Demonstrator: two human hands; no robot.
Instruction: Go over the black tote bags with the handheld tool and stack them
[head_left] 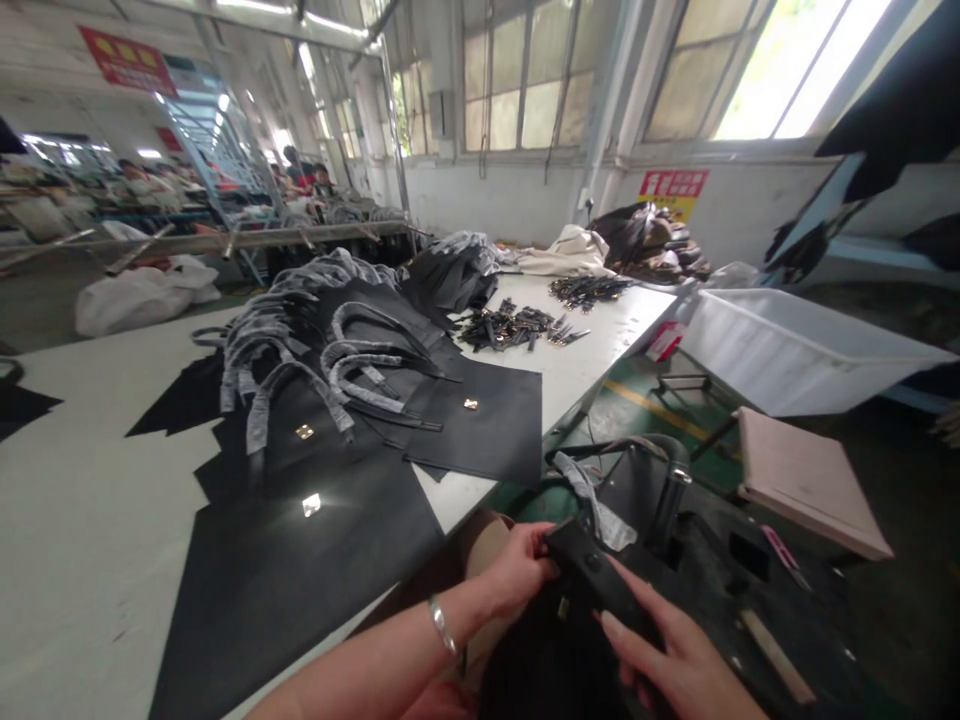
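Note:
A black leather-like bag panel (589, 575) lies across my lap, with a small gold metal piece on it. My left hand (525, 565) pinches the panel's upper left edge between thumb and fingers. Along its right side, my right hand (660, 640) grips the same panel, thumb on the near face. Just beyond it, a bag handle wrapped in clear film (592, 500) rests by the black machine bed (720, 580). Left of my hands, a black panel with a gold clasp (300, 570) lies on the white table (67, 540).
Film-wrapped handles (285, 340) are heaped on more black panels. Small black straps with metal ends (510, 325) lie in piles behind. At right are a white plastic bin (802, 350) and a pinkish board (810, 480). On the machine bed lies a pink-handled tool (784, 555).

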